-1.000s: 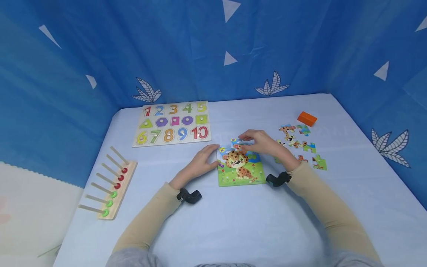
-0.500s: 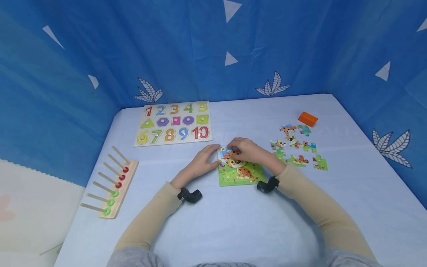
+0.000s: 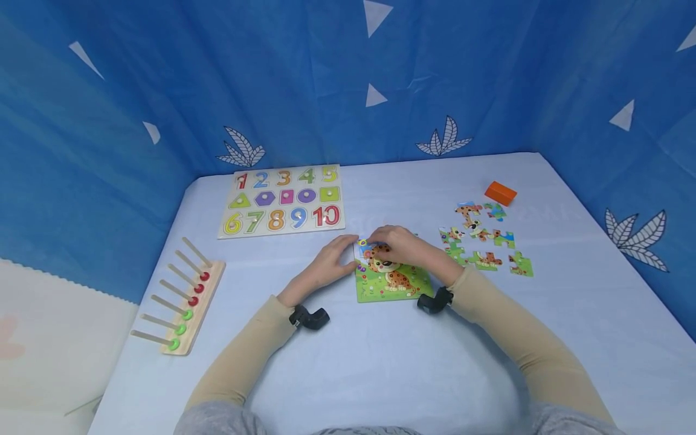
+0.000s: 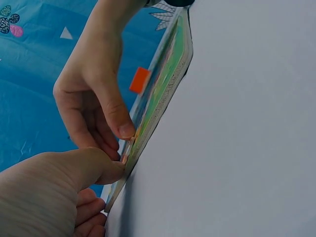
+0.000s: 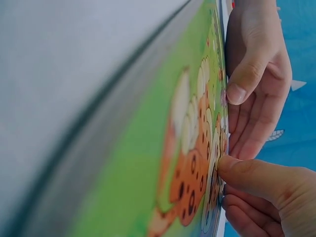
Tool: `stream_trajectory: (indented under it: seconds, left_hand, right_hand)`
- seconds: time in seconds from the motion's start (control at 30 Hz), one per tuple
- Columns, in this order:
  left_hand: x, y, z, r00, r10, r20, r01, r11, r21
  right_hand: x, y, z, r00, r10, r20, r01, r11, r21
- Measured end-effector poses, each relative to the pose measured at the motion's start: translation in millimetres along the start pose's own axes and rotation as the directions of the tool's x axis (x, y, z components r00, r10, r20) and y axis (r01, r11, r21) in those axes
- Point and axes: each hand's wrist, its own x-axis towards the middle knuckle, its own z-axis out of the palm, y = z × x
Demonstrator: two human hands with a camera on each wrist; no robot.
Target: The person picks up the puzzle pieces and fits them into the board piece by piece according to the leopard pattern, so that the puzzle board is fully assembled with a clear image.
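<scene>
A small square jigsaw puzzle board (image 3: 380, 293) printed with a sitting leopard cub lies flat on the table. My left hand (image 3: 326, 266) holds its upper left corner, thumb at the left edge and fingers bent round the far side. Over the upper part of the board, my right hand (image 3: 401, 244) pinches a puzzle piece (image 3: 364, 248) with a blue patch and a spotted ear. This piece sits at or just above the board's upper left area; its exact fit cannot be made out. In the left wrist view, both thumbs touch the board's top close together.
Several loose puzzle pieces (image 3: 487, 260) are spread to the right, with an orange block (image 3: 500, 193) behind them. A number and shape board (image 3: 280, 202) lies at the back left. On the left stands a wooden peg rack (image 3: 193, 317) with red and green rings.
My right hand has moved left over the board with the piece, from the upper middle to the upper left, and then stayed there. The left hand has kept its place at the corner.
</scene>
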Motion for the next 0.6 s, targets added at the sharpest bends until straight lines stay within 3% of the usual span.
stream_trajectory:
  seconds: [0.2,0.33,0.47,0.6]
  left_hand:
    - [0.7,-1.5,0.5,1.0,0.001,-0.004,-0.001,1.0,0.016]
    - [0.0,-1.8,0.9,1.0,0.006,-0.006,-0.006,1.0,0.011]
    - [-0.4,-0.3,1.3,1.0,0.006,-0.007,-0.006,1.0,0.013]
    - [-0.8,2.0,0.8,1.0,-0.009,-0.006,0.009,1.0,0.023]
  right_hand:
    - [0.2,-0.5,-1.8,1.0,0.022,0.02,-0.023,1.0,0.002]
    - [-3.9,3.2,-10.6,0.999,0.041,-0.022,-0.039,0.994,0.104]
    - [-19.2,15.3,-37.5,0.986,0.132,-0.1,-0.106,0.966,0.235]
    - [-45.7,42.9,-68.4,0.952,0.272,-0.14,-0.227,0.935,0.274]
